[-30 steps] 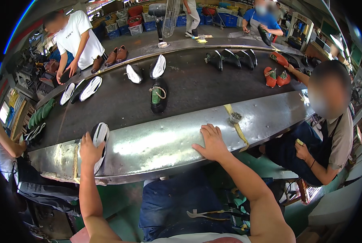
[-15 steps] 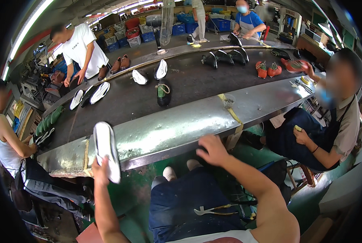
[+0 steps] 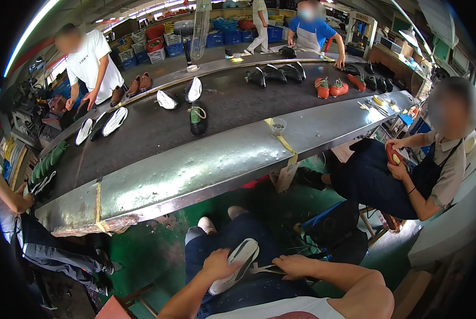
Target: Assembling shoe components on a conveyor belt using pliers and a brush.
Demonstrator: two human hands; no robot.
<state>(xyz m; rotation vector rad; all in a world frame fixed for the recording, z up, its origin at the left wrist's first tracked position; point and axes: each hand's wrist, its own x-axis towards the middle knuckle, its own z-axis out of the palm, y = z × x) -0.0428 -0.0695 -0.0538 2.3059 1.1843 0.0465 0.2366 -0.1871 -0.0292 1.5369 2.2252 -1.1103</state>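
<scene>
Over my lap, my left hand (image 3: 220,265) is closed around a shoe (image 3: 244,254) with a white underside and dark edging. Its white side faces up and its toe tilts away from me. Close to its right side, my right hand (image 3: 293,267) has its fingers closed on the handles of metal pliers (image 3: 260,269), which lie on my dark blue apron (image 3: 272,290). The heads of the pliers point toward the shoe. My left palm hides part of the shoe's middle.
A long dark bench (image 3: 147,133) with a metal front edge stands ahead, bearing several shoes. A green-and-black shoe (image 3: 198,118) stands near its middle, beside a small clear cup (image 3: 278,126). At right, a seated person (image 3: 435,165) holds a red shoe (image 3: 392,155).
My left hand has brought the white-soled shoe from the bench edge down to my lap. My right hand has come down onto the pliers. At right, the seated person's red shoe came off the bench.
</scene>
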